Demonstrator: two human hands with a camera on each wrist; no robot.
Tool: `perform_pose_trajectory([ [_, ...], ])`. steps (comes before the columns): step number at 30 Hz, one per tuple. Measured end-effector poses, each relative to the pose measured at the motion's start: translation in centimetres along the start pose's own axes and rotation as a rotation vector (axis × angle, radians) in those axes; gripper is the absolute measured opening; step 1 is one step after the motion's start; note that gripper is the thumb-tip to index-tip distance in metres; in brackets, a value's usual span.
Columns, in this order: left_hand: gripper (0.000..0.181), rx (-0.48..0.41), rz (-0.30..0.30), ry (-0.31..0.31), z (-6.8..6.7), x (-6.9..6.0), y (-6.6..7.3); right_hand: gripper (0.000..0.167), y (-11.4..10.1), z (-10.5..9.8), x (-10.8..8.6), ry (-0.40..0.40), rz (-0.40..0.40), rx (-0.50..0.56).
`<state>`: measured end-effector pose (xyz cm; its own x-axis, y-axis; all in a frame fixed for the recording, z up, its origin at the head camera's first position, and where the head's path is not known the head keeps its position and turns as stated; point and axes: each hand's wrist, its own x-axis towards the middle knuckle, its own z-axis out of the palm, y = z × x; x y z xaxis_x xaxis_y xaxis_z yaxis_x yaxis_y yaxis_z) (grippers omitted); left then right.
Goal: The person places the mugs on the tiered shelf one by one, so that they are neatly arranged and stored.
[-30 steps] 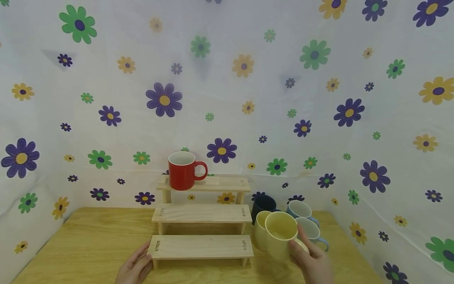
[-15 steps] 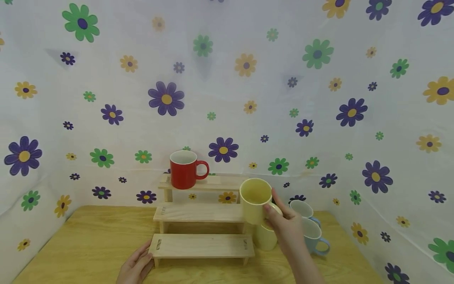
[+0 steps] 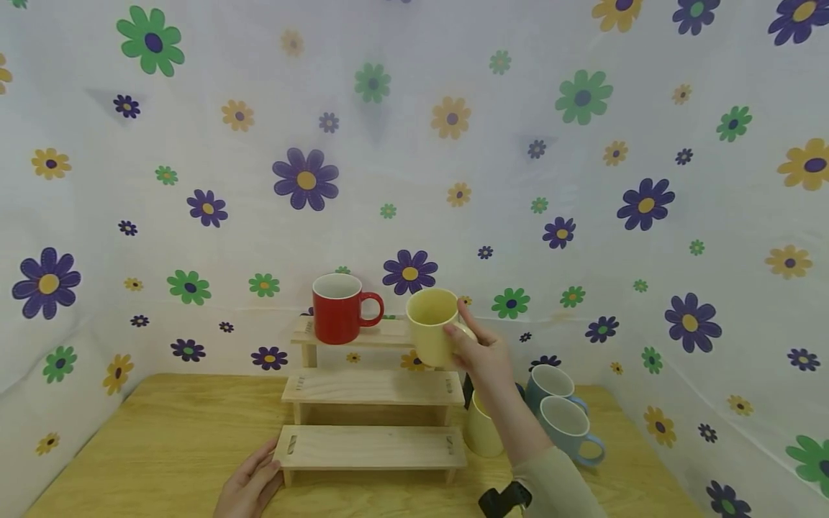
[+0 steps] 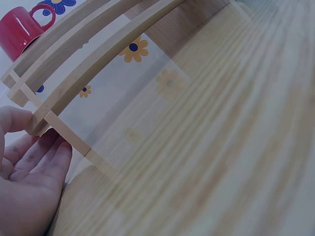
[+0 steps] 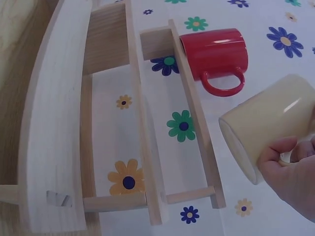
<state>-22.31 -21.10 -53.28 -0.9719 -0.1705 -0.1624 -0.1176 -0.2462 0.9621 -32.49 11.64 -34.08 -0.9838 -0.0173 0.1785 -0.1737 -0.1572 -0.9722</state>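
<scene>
Red mug (image 3: 337, 311) placed far left on rack (image 3: 372, 446); yellow mug (image 3: 431, 337) gripped midair by right hand (image 3: 487, 352); rack pinched by left hand (image 3: 249, 480); other mugs (image 3: 565, 435) unshelved on table (image 3: 181, 446), right.

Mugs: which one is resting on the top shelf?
The red mug; it alone rests there. The right hand holds a yellow mug in the air; the others stand on the table.

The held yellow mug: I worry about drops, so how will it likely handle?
The held yellow mug looks ceramic, so probably stiff and breakable. Its sheen suggests it's probably slippery. The right hand grips it from one side, so its weight may tip it away.
</scene>
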Motion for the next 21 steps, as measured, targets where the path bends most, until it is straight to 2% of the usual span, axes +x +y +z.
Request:
perform_pose_trajectory([
  [5, 0.084, -0.007, 0.007, -0.003, 0.0, 0.1, 0.0, 0.055, 0.0, 1.3, 2.0, 0.017, 0.031, 0.049],
  [10, 0.086, -0.013, 0.014, -0.011, -0.1, 0.1, 0.0, 0.053, 0.0, 2.3, 3.5, 0.038, 0.041, 0.046],
  [21, 0.079, -0.024, 0.013, -0.002, 0.0, -0.2, 0.0, 0.050, 0.8, 3.7, 5.7, -0.012, 0.020, -0.011],
])
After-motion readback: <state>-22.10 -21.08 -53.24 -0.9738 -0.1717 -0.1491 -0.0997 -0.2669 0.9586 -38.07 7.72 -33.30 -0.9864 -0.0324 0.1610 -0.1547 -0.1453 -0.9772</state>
